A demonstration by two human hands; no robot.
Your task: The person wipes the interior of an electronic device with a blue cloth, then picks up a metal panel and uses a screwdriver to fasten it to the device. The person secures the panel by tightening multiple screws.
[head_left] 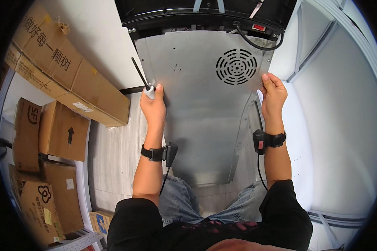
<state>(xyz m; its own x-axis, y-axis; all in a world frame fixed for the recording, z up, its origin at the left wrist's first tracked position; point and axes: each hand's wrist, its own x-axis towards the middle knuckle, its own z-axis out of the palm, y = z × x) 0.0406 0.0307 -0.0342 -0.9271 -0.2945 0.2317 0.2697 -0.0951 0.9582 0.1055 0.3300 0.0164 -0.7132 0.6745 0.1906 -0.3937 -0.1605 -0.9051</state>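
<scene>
A large grey sheet-metal panel (197, 108) with a round vent of curved slots extends from the black machine (180, 16) down toward my knees. My left hand (154, 106) is closed round the pale handle of a screwdriver (144, 79), whose dark shaft points up and away. The thumb of that hand rests along the panel's left edge. On the opposite edge, right of the vent, my right hand (274, 94) pinches the metal between thumb and fingers. Whether a small screw is in that pinch cannot be seen.
A long cardboard box (67, 67) leans at the left. Below it, several brown cartons (65, 129) sit on a shelf. A black cable (255, 45) loops by a red switch (258, 27) on the machine. White panels (343, 104) with metal framing line the right side.
</scene>
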